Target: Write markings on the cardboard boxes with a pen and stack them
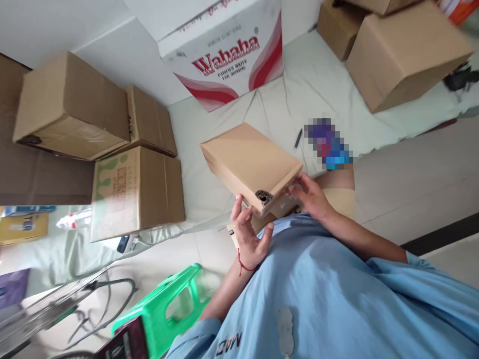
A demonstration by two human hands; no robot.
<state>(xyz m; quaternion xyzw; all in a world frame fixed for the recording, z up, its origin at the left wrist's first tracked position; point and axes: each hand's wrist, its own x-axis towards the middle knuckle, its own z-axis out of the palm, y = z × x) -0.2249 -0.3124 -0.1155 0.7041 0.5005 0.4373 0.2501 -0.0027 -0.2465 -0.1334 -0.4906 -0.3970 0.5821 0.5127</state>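
We see brown box [252, 164] mid-frame, just above our hands. Left hand [251, 238] spread wide, fingers at bottom corner; right hand [312, 199] pinching near edge.

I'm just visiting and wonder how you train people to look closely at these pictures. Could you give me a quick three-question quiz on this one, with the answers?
1. Multiple choice: which wrist wears the red cord?
A) the right
B) the left
C) both
2. True or false: the cardboard box nearest the left hand and the right hand has a dark, ragged patch near one corner.
3. Fill in the blank: the largest red word printed on the white box is ____.

Key: 1. B; 2. True; 3. Wahaha
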